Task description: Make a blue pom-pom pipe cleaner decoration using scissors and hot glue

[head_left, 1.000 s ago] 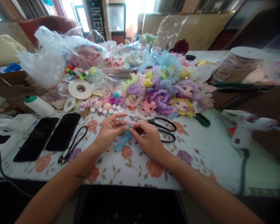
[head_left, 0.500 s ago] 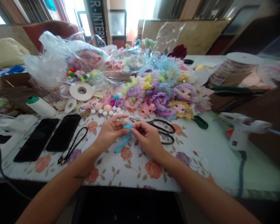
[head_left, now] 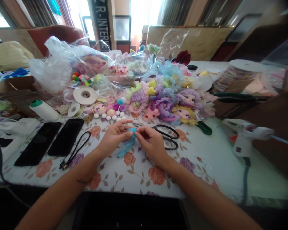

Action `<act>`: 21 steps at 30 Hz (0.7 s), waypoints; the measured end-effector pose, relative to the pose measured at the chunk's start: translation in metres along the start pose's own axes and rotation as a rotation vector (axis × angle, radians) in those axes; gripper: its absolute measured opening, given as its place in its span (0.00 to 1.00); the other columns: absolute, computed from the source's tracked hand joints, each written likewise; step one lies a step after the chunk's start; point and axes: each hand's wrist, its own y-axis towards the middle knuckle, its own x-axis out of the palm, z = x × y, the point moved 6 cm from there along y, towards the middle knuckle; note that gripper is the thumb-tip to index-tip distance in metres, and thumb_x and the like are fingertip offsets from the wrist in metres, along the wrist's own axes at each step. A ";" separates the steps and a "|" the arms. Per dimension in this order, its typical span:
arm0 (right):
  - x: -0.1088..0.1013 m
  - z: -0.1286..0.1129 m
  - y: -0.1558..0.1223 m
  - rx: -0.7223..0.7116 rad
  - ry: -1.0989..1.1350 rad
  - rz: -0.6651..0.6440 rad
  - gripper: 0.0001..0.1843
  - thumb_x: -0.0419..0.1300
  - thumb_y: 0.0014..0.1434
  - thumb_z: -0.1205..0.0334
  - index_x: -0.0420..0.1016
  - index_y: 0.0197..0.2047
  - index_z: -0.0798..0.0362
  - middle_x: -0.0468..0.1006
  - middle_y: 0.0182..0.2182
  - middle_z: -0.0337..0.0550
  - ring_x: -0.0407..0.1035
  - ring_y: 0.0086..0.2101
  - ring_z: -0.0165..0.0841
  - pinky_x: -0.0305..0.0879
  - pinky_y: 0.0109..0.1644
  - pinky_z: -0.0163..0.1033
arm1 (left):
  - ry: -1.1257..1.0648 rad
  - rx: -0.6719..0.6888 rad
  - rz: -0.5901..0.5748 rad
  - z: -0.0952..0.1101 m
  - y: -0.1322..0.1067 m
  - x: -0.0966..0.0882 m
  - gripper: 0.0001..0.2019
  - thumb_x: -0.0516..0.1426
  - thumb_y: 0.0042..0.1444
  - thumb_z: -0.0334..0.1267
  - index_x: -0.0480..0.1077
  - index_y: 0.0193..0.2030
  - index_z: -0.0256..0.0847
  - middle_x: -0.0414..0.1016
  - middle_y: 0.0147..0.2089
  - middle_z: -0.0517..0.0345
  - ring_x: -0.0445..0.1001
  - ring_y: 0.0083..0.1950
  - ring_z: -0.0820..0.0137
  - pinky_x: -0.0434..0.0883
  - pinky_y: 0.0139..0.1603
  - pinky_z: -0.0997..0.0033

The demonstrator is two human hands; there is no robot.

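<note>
A strip of sheer blue ribbon (head_left: 126, 150) hangs from between my hands, its loose end trailing down to the flowered tablecloth. My left hand (head_left: 115, 135) pinches the gathered top of it between thumb and fingers. From the other side, the thumb and forefinger of my right hand (head_left: 150, 140) close on the same bunched part. Black-handled scissors (head_left: 169, 137) lie just beyond my right hand, partly hidden by it. A string of white beads (head_left: 108, 117) rests beyond my left hand.
Two black phones (head_left: 66, 137) and a black wrist strap (head_left: 76, 150) lie at left, near a thread cone (head_left: 44, 110) and a white ribbon roll (head_left: 85, 95). Ruffled fabric pieces and doll faces (head_left: 188, 98) pile up behind. A glue gun (head_left: 244, 137) stands at right.
The view has tilted up slightly, so the background sits a little lower. Both hands keep their pinch on the blue ribbon, with barely any movement.
</note>
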 end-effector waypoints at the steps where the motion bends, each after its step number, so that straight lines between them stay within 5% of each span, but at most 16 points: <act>1: -0.001 0.001 0.000 0.015 0.016 0.006 0.06 0.59 0.61 0.61 0.73 0.33 0.52 0.73 0.25 0.37 0.65 0.24 0.30 0.62 0.28 0.35 | -0.020 -0.013 -0.008 0.000 0.000 0.001 0.23 0.67 0.52 0.40 0.72 0.54 0.42 0.81 0.45 0.53 0.79 0.43 0.70 0.75 0.45 0.71; 4: 0.000 0.001 0.000 0.027 0.037 -0.003 0.07 0.59 0.61 0.60 0.72 0.32 0.52 0.73 0.25 0.37 0.65 0.24 0.29 0.61 0.27 0.35 | -0.060 -0.038 0.007 0.001 0.001 0.001 0.19 0.64 0.56 0.43 0.72 0.54 0.41 0.80 0.43 0.53 0.78 0.43 0.70 0.75 0.45 0.71; 13: 0.004 -0.005 -0.001 -0.101 -0.039 -0.038 0.05 0.60 0.61 0.64 0.73 0.32 0.52 0.72 0.25 0.36 0.65 0.26 0.29 0.61 0.30 0.34 | 0.026 -0.077 0.059 -0.003 0.000 -0.003 0.24 0.70 0.45 0.39 0.75 0.50 0.41 0.81 0.38 0.56 0.77 0.33 0.74 0.71 0.32 0.78; 17: -0.004 -0.008 0.001 -0.029 0.019 0.012 0.07 0.59 0.61 0.62 0.72 0.32 0.52 0.72 0.25 0.36 0.64 0.24 0.28 0.60 0.28 0.34 | -0.066 -0.029 0.075 0.003 0.001 -0.001 0.18 0.64 0.55 0.49 0.76 0.48 0.40 0.80 0.47 0.50 0.78 0.46 0.66 0.73 0.46 0.68; 21: 0.001 -0.014 0.000 0.046 0.130 0.001 0.08 0.60 0.61 0.59 0.72 0.32 0.52 0.71 0.24 0.36 0.63 0.23 0.27 0.60 0.26 0.33 | -0.116 0.078 0.146 0.012 0.001 0.003 0.25 0.59 0.55 0.59 0.78 0.45 0.38 0.76 0.54 0.47 0.71 0.59 0.60 0.69 0.54 0.67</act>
